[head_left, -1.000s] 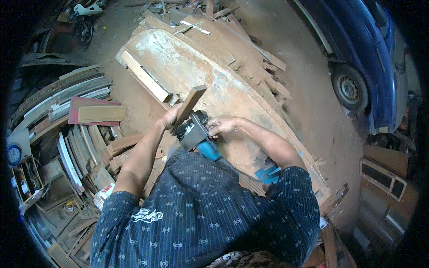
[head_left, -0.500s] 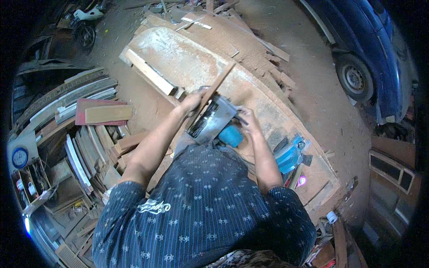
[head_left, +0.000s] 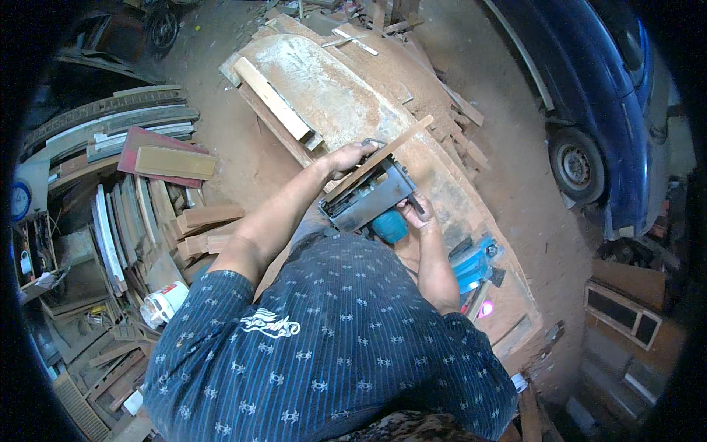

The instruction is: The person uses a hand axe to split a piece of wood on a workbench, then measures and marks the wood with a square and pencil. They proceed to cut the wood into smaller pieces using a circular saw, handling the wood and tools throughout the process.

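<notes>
An upturned power tool (head_left: 372, 199) with a grey metal baseplate and teal motor housing (head_left: 390, 228) is held at my waist over the worktable (head_left: 309, 66). A narrow wooden board (head_left: 401, 136) lies slantwise along the tool's far side. My left hand (head_left: 352, 158) is closed around the board and a dark part of the tool at that side. My right hand (head_left: 418, 210) grips a dark piece at the tool's right side. A second blue tool (head_left: 471, 265) rests on the table beside my right forearm. A pale timber piece (head_left: 272, 99) lies along the table's left edge.
Stacked boards (head_left: 125, 221) and red and tan panels (head_left: 175, 162) fill the left side, with a white bucket (head_left: 163, 302) lower down. Scrap wood (head_left: 442, 88) covers the far table. A blue car (head_left: 611, 132) stands at right, above leaning panels (head_left: 618, 309).
The tool and board have moved right and turned to a shallower slant. My right forearm now points more upright, the hand at the tool's side. The blue tool on the table is less hidden.
</notes>
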Motion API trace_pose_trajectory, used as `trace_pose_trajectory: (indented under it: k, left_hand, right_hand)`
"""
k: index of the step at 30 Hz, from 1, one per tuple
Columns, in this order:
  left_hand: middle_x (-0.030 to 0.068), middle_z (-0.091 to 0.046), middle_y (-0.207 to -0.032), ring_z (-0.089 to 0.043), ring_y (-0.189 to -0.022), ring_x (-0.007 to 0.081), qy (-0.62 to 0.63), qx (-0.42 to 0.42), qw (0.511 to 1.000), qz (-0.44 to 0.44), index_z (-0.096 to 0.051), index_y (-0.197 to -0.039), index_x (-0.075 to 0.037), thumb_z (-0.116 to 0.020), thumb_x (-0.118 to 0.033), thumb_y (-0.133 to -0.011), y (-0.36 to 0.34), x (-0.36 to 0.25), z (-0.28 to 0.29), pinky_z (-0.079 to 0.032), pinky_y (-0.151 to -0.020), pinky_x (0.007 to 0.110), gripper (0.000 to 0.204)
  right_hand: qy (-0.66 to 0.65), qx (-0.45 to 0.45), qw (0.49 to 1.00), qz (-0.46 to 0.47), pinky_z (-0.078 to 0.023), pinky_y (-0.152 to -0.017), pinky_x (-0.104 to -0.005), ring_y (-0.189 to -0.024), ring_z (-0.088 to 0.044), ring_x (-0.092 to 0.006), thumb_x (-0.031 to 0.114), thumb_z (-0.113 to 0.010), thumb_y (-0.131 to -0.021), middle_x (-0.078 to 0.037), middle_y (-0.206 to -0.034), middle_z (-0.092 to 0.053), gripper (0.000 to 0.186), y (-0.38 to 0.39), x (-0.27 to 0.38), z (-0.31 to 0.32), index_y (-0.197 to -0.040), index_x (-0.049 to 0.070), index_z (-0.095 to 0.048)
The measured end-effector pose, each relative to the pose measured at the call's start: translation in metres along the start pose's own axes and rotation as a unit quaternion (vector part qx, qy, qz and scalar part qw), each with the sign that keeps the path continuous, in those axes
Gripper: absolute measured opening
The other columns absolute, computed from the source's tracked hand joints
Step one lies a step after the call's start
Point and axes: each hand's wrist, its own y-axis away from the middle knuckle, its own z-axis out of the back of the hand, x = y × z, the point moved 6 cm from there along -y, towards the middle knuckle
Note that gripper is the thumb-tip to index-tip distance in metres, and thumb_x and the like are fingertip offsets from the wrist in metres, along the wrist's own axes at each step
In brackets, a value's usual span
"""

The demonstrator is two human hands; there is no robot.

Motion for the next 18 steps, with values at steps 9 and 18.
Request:
trace_pose_trajectory:
  k: [9,18]
  left_hand:
    - [0.0081,-0.072,-0.092,-0.071,-0.078,0.0188,-0.04,-0.085,0.995,-0.033,-0.066,-0.12,-0.005,-0.05,-0.043,-0.105,-0.017,0.015,0.015,-0.061,-0.069,0.036,0.044]
    - [0.0045,-0.065,-0.077,-0.06,-0.061,0.0159,0.071,-0.128,0.987,-0.07,-0.066,-0.115,-0.015,-0.051,-0.042,-0.105,-0.028,0.032,0.0,-0.051,-0.05,0.035,0.033]
  right_hand:
    - [0.027,-0.127,0.991,0.015,-0.052,-0.069,-0.0261,-0.08,-0.061,-0.0128,0.04,-0.06,-0.1,-0.005,-0.106,-0.069,0.046,0.005,-0.002,0.031,-0.131,0.006,-0.06]
    - [0.059,-0.182,0.979,-0.07,-0.043,-0.047,-0.0196,-0.066,-0.054,-0.0098,0.051,-0.062,-0.097,-0.001,-0.094,-0.065,0.049,-0.01,0.036,0.049,-0.129,0.014,-0.061]
